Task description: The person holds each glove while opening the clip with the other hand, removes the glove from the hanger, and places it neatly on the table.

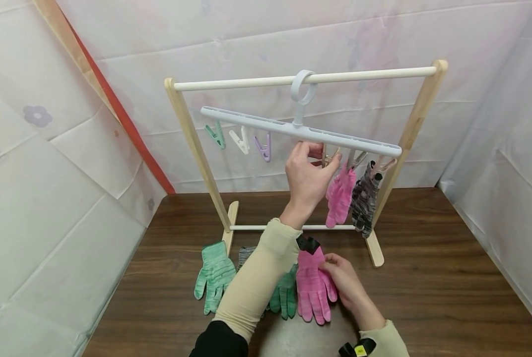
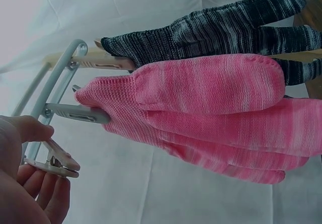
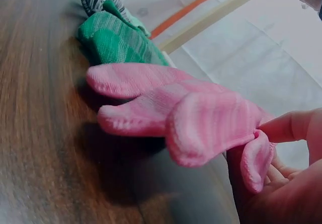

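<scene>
At the lower left of the head view a light green striped glove (image 1: 213,281) lies flat on the dark wooden table (image 1: 427,277). Just right of it, a grey striped glove (image 1: 245,255) and a darker green glove (image 1: 285,296) show partly from under a beige sleeve (image 1: 259,277).

Above them, in the left half of the frame, a wooden drying rack (image 1: 194,148) carries a pale blue clip hanger (image 1: 301,130) on its top rail. Three free clips hang from the hanger's left end: green (image 1: 216,135), white (image 1: 241,140) and purple (image 1: 264,147).

At the middle of the frame the left hand (image 1: 308,179) is raised under the hanger. Its thumb and fingers pinch a beige clip (image 2: 56,162), as the left wrist view shows.

Below it, at lower centre, the right hand (image 1: 347,283) grips a pink glove (image 1: 312,288) by its edge. The thumb and curled fingers pinch the knit. The glove's fingertips lie on the table, touching the darker green glove.

Right of the left hand, a second pink glove (image 1: 340,194) and a black-and-grey striped glove (image 1: 365,199) hang side by side from clips on the hanger's right end.
</scene>
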A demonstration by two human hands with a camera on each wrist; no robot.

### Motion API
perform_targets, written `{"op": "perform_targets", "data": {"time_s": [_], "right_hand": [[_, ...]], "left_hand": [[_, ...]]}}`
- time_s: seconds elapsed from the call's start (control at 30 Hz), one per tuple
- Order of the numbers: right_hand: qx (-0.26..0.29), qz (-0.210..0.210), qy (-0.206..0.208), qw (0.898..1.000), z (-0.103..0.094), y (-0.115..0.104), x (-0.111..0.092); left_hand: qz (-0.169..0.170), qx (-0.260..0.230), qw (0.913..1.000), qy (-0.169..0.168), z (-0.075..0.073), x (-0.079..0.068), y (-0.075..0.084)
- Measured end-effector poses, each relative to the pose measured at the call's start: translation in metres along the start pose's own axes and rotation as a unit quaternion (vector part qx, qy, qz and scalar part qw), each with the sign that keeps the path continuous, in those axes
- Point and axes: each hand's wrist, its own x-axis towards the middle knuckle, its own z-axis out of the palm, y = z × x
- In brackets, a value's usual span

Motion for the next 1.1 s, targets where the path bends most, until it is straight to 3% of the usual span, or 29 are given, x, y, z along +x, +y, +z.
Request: {"op": "perform_targets", "data": {"time_s": [0.3, 0.43, 0.53, 0.73, 0.87, 1.1], "right_hand": [[-0.056, -0.025, 0.000, 0.998, 0.000, 0.005, 0.001], [-0.113, -0.047, 0.011, 0.992, 0.000, 0.004, 0.000], [-0.177, -0.069, 0.027, 0.981, -0.002, 0.004, 0.001], [-0.288, -0.112, 0.061, 0.949, -0.009, 0.006, 0.005], [-0.309, -0.143, 0.081, 0.937, -0.011, 0.008, 0.006], [-0.316, -0.167, 0.121, 0.926, -0.015, 0.005, 0.007]], "left_hand": [[0.000, 0.009, 1.0000, 0.000, -0.002, 0.000, -0.001], [0.002, 0.012, 0.9999, -0.001, -0.002, 0.000, 0.000], [0.005, 0.011, 0.9999, -0.003, -0.001, 0.000, 0.001], [0.007, 0.009, 0.9999, -0.008, 0.000, 0.000, 0.002], [0.008, 0.012, 0.9999, -0.005, 0.000, 0.000, 0.002], [0.015, 0.013, 0.9998, 0.000, 0.000, -0.001, 0.000]]}}
